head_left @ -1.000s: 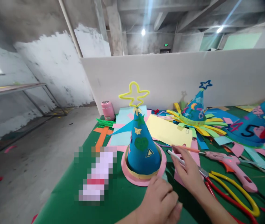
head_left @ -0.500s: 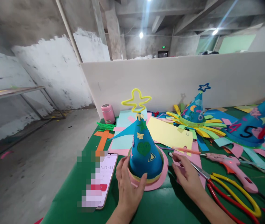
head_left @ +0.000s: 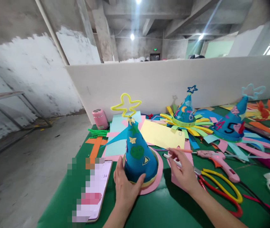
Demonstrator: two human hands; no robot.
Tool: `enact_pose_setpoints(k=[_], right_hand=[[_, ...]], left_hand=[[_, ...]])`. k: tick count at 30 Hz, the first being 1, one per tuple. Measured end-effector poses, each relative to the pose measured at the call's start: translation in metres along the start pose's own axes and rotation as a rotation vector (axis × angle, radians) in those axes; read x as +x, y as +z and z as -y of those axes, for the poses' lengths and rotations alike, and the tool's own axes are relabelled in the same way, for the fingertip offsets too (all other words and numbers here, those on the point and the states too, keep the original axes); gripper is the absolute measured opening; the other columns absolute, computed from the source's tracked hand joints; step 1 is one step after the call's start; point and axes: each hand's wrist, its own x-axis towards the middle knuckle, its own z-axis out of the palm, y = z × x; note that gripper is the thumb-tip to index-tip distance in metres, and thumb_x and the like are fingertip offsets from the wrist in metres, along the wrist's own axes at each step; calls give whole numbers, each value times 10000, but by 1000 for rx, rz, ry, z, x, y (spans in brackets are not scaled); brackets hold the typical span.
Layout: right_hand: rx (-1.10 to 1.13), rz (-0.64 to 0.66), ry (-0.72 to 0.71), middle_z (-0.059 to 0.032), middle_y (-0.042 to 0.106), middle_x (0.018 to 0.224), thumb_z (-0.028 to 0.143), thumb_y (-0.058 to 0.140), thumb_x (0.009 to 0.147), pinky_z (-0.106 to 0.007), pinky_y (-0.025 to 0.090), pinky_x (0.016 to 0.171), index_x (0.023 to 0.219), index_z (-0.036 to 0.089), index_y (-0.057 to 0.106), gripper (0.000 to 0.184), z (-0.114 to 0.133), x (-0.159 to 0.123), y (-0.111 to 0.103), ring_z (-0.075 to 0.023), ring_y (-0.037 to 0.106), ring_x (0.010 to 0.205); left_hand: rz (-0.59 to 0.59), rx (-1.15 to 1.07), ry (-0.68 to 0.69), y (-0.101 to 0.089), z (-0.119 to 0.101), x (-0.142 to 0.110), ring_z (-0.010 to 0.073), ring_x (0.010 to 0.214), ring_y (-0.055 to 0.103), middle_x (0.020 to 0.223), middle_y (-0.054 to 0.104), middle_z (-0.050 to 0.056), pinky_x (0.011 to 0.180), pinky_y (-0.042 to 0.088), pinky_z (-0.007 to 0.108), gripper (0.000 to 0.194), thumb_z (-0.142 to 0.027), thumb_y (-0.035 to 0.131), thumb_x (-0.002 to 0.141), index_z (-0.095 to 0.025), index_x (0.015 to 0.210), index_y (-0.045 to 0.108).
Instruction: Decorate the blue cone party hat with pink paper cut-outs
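A blue paper cone hat (head_left: 138, 155) with a yellow pipe-cleaner star on top and a pink brim stands on the green table (head_left: 163, 212). My left hand (head_left: 125, 186) cups its lower front, fingers and thumb wrapped round the base. To the right of the hat, my right hand (head_left: 183, 171) is closed on a white marker (head_left: 170, 159) whose tip points left towards the hat. The hand rests over a pink paper sheet (head_left: 187, 148).
A phone (head_left: 97, 190) lies left of the hat. Right of my hand lie red-and-yellow scissors (head_left: 222, 190) and a pink glue gun (head_left: 217, 158). Behind are coloured paper sheets, two more blue cone hats (head_left: 184, 110), a pink cylinder (head_left: 99, 118) and a white partition wall (head_left: 173, 79).
My left hand went from a fist near the table's front edge to the hat's base and now cups it. The camera view shifted right. The right hand still holds the marker.
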Motion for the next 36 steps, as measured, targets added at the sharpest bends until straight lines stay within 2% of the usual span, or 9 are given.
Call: enact_pose_setpoints(k=[3, 5, 11, 13, 17, 21, 26, 31, 36], right_hand=[[-258, 121, -74, -97, 539, 1041, 252, 372, 845, -325, 458, 755, 1149, 197, 414, 312, -7, 37, -6, -192, 546, 876], [-332, 165, -70, -104, 546, 1065, 254, 407, 818, -324, 454, 750, 1195, 173, 393, 386, -19, 69, -4, -201, 546, 899], [-599, 299, -76, -150, 523, 1164, 344, 616, 688, -416, 406, 810, 1217, 164, 426, 590, -50, 143, 24, -313, 482, 1032], [-682, 308, -85, -142, 531, 1149, 348, 602, 726, -423, 409, 815, 1193, 168, 449, 523, -53, 158, 31, -302, 480, 1035], [-804, 286, -142, -80, 523, 1128, 278, 473, 852, -401, 453, 793, 1112, 172, 496, 281, -57, 191, 39, -197, 539, 947], [-868, 324, -225, -75, 529, 1115, 267, 475, 853, -387, 470, 768, 1097, 167, 504, 266, -64, 220, 52, -186, 552, 920], [-892, 443, -323, -73, 531, 1110, 277, 476, 852, -397, 461, 780, 1089, 161, 507, 266, -71, 237, 65, -189, 548, 928], [-858, 497, -395, -80, 615, 890, 279, 532, 807, -417, 333, 809, 842, 206, 663, 154, -66, 249, 44, -259, 489, 965], [-784, 340, -372, -82, 600, 866, 155, 481, 819, -377, 285, 756, 832, 171, 688, 207, -42, 259, -3, -205, 513, 852]], left_hand=[[26, -1, -19, 1, 1, 0, 350, 1174, 345, 1288, 358, 190, 928, 314, 515, 868, -409, 608, 666, -123, 1340, 140], [37, 17, -24, 2, 2, -1, 351, 1159, 361, 1273, 372, 187, 908, 334, 516, 867, -408, 606, 666, -131, 1341, 138], [38, 65, 9, 4, 4, -1, 346, 1116, 408, 1211, 424, 182, 870, 373, 508, 820, -392, 601, 672, -127, 1326, 184], [22, 50, 20, 4, 5, -1, 343, 1114, 412, 1209, 431, 177, 866, 377, 507, 803, -380, 604, 669, -133, 1319, 202], [14, 41, 61, 6, 5, -3, 334, 1118, 419, 1203, 452, 161, 861, 387, 498, 779, -353, 603, 677, -163, 1320, 206], [-11, 13, 50, 8, 6, -4, 335, 1105, 435, 1206, 453, 155, 857, 388, 506, 754, -343, 592, 672, -175, 1314, 233], [8, 8, 46, 7, 5, -4, 338, 1105, 438, 1216, 444, 156, 862, 383, 513, 776, -319, 599, 658, -182, 1318, 215], [68, 60, 73, 4, 3, -3, 327, 1126, 425, 1235, 430, 161, 857, 403, 483, 797, -297, 608, 678, -180, 1327, 161], [69, 67, 75, 4, 5, -4, 330, 1124, 415, 1227, 422, 163, 849, 409, 479, 795, -334, 603, 688, -177, 1328, 159]])
